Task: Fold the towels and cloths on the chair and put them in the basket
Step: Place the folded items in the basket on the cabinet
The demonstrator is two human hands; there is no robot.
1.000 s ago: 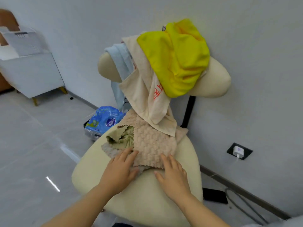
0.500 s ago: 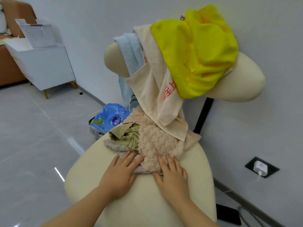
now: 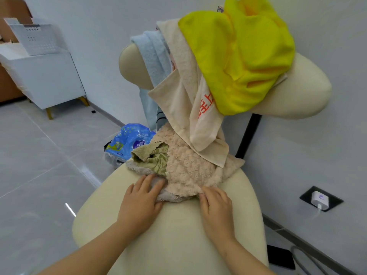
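Head view, left to right. White basket [image 3: 32, 39] in the upper left corner, well apart from the chair [image 3: 178, 235]. Left hand [image 3: 142, 203] at lower middle, fingers straight, pressing flat on the fluffy tan towel [image 3: 186, 171] on the seat. Green cloth [image 3: 156, 159] lying on that towel. Right hand [image 3: 215, 205] beside, fingers straight and together, touching the towel's near edge. Yellow cloth [image 3: 238, 56] on the chair back, upper right.
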